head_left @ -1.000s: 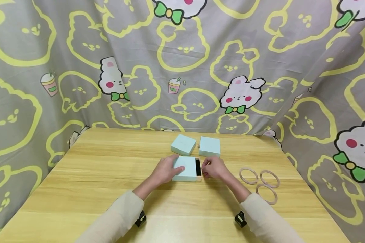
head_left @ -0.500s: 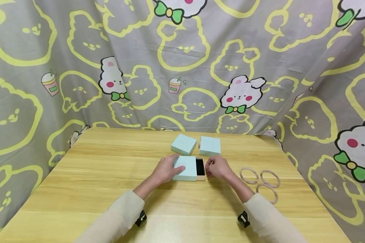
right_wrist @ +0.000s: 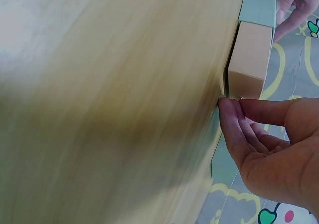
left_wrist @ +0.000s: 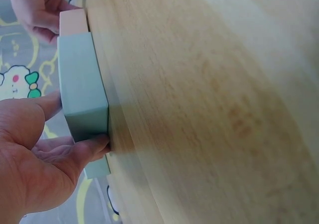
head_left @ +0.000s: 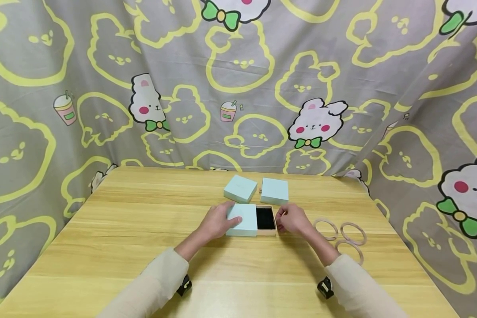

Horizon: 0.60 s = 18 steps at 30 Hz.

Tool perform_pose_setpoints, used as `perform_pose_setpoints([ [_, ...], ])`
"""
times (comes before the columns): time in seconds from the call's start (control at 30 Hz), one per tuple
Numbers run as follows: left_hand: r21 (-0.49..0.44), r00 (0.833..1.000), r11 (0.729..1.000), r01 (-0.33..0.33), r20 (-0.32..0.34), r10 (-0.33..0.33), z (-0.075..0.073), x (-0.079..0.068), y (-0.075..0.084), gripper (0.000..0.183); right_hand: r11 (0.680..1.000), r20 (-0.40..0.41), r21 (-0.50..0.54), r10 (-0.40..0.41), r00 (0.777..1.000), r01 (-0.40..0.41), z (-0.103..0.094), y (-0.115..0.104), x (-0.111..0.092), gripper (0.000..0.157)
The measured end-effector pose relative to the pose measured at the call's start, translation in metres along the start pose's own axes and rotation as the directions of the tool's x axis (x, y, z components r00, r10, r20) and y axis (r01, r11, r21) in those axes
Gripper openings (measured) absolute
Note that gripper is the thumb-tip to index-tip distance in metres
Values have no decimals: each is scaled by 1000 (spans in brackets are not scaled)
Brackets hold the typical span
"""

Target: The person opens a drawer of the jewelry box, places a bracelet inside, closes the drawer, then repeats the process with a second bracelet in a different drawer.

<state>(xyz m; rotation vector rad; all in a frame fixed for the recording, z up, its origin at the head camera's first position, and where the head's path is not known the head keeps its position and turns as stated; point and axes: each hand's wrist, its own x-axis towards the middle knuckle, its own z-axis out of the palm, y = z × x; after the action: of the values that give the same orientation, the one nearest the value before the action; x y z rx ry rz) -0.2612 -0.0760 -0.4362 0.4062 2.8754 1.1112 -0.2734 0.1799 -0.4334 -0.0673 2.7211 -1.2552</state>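
Observation:
A pale mint drawer box (head_left: pixel 242 218) lies on the wooden table. My left hand (head_left: pixel 217 221) grips its sleeve from the left, thumb on the near side in the left wrist view. Out of the sleeve's right end sticks a pink drawer (right_wrist: pixel 250 50) with black lining (head_left: pixel 265 218); no item shows in the visible part. Thumb and fingertips of my right hand (right_wrist: pixel 279 144) pinch at the middle of the drawer's front end, and whatever small pull they hold is mostly hidden by them.
Two more mint boxes, one turned askew (head_left: pixel 240 188) and one straighter (head_left: pixel 275 190), sit just behind. A tiny knob (head_left: pixel 260 191) shows on the straighter one's left side. Three pinkish bangles (head_left: pixel 353 234) lie right of my right hand. A patterned curtain (head_left: pixel 183 66) hangs behind the table.
The drawer has slid rightward out of the sleeve, from a narrow gap to roughly half exposed, with my right hand moving along. My left hand and the sleeve stay in place.

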Motion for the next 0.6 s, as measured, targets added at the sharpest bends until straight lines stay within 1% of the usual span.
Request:
perform_pose_setpoints([
  [0.27,-4,1000,1000,-4,-1,4,1,-1,0,60,1000,-2,4,4,1000,-4,-7,4,-5,13],
  [0.6,-11,1000,1000,-16,-12,16,1,0,-1,60,1000,-15,-28,-3,1000,3,-11,11,-2,14],
])
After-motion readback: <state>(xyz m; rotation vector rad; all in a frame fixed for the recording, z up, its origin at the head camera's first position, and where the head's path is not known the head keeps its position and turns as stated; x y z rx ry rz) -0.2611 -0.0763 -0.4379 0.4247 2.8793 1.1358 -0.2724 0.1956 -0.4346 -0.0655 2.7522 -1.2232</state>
